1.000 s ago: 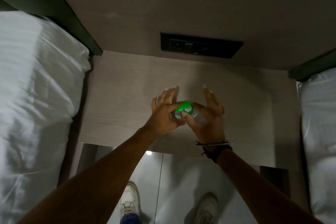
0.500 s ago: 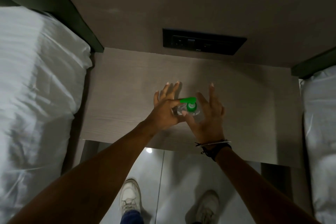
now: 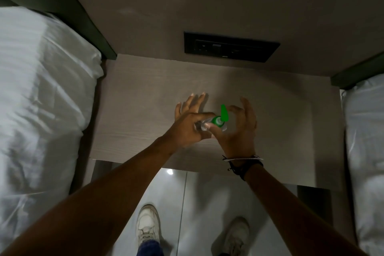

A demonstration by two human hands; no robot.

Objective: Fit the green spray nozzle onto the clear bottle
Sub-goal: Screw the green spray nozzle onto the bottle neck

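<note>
- Head view: clear bottle [image 3: 202,125] held above the middle of the bedside table [image 3: 135,110], nearer its front edge.
- Left hand [image 3: 187,129]: thumb and forefinger pinch the bottle; other fingers spread.
- Right hand [image 3: 239,131]: thumb on the green spray nozzle [image 3: 221,117]; fingers curled loosely around it.
- Nozzle sits on the bottle neck, spout pointing toward the back edge.

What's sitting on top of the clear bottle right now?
The green spray nozzle sits on the clear bottle, spout pointing away. Left hand and right hand cover the neck, so whether it is fully seated is hidden.
</note>
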